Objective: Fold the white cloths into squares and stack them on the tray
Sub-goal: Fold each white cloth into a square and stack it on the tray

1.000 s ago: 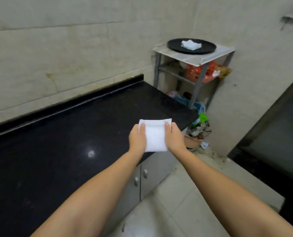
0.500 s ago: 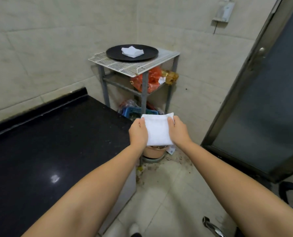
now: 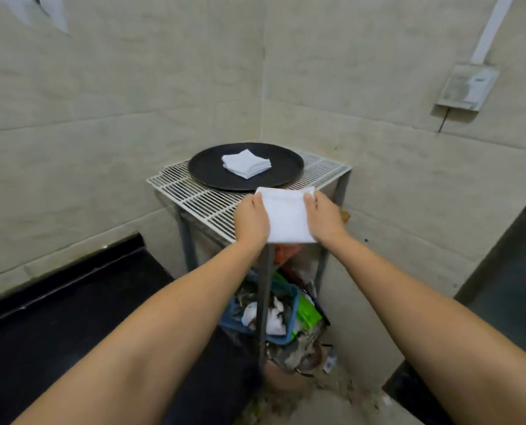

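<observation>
- Your left hand [image 3: 252,220] and right hand [image 3: 326,219] pinch the folded cloth [image 3: 286,216] by its side edges, fingers curled underneath, thumbs on top, above the wire shelf's [image 3: 194,191] near corner.
- Carry it level over the black tray [image 3: 212,176], square it to the stack [image 3: 245,163] at the tray's middle, and release both sides together.
- A moment ago the shelf was farther off; now you're right at it.

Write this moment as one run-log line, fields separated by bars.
left hand + right hand: hold folded white cloth | over white wire rack | round black tray: white cloth stack | next: probably stack
</observation>
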`<move>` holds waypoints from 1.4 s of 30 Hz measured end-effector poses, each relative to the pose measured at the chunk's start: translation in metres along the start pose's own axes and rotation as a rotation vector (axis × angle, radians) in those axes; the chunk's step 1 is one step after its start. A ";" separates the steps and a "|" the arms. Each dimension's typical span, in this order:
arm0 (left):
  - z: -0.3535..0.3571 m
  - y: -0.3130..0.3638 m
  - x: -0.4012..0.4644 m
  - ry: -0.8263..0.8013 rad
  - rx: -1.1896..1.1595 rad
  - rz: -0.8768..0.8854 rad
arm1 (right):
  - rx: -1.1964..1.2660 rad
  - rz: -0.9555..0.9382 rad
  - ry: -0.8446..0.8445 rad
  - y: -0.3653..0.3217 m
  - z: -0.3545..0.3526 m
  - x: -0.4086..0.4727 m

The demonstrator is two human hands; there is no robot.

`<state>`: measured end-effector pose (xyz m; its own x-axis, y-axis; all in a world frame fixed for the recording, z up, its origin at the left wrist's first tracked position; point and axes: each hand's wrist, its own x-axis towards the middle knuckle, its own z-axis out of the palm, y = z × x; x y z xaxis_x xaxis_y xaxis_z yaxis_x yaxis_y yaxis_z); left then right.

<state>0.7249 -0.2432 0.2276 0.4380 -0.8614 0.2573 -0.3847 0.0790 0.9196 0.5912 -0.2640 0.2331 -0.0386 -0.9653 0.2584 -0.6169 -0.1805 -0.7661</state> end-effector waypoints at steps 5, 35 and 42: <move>0.017 0.005 0.085 0.082 0.038 -0.035 | -0.047 -0.103 -0.070 -0.012 0.023 0.098; 0.077 -0.057 0.282 0.386 0.459 -0.466 | -0.129 -0.448 -0.782 0.001 0.158 0.384; 0.061 -0.046 0.263 0.283 0.454 -0.476 | -0.204 -0.448 -0.567 -0.007 0.144 0.386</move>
<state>0.8085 -0.5042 0.2348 0.8128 -0.5823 -0.0175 -0.3726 -0.5427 0.7528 0.6938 -0.6626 0.2532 0.6275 -0.7669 0.1345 -0.6138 -0.5935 -0.5205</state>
